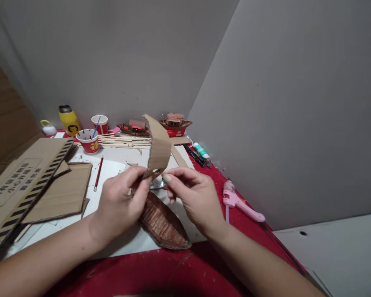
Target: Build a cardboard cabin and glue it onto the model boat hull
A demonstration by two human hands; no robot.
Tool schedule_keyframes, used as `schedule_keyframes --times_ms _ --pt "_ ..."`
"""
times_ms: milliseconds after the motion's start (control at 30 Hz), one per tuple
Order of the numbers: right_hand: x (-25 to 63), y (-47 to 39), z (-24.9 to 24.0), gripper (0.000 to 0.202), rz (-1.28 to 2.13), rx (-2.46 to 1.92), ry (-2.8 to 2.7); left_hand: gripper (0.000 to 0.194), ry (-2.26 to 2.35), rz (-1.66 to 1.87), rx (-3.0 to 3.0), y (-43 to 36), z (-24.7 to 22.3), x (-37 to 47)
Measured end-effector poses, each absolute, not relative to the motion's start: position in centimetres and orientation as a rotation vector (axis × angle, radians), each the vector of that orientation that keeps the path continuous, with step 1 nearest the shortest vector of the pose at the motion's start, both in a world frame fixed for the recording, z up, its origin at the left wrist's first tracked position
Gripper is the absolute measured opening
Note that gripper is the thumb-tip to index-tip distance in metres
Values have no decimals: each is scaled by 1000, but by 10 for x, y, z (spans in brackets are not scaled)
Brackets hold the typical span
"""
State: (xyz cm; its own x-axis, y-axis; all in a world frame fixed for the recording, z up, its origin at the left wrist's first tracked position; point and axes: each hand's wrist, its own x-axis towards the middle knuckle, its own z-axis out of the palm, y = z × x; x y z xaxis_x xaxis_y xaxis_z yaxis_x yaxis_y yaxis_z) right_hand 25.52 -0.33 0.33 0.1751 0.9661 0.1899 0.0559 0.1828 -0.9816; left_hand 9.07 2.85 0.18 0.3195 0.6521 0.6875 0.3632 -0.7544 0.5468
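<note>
Thumb and forefinger of the left hand (122, 202) pinch the lower end of a curved strip of brown corrugated cardboard (160, 154), which stands up between the hands; those of the right hand (198, 196) sit close together at its lower corner, though whether they grasp it or some small piece cannot be told. Pressing or twisting unevenly there could crease the strip along its flutes or tear its ragged edge. Just below, a reddish-brown, pointed boat hull (165, 222) with a ribbed inside lies partly hidden by the left hand; a dropped wrist might nudge it. Beyond the right forearm (250, 251), a pink glue gun (235, 201) lies on the red cloth (136, 276), where a careless elbow could catch it. Farther off, a red-and-white paper cup (85, 146), dark-stained inside, would probably tip if a wide left-hand reach struck it.
</note>
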Motion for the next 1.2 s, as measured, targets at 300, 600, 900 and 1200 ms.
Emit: schedule_keyframes --times_ms 300,600,900,1200 --pt "244 -21 0 36 1724 -879 -846 10 860 1341 2098 23 1 85" --pt "241 -19 -6 26 1748 -809 -681 23 670 1397 2482 24 -12 87" --pt "313 3 -9 30 469 -1600 -1852 13 847 1331 1504 50 9 81" --pt "343 48 -44 14 214 -1734 -2478 31 740 1274 1259 57 20 76"
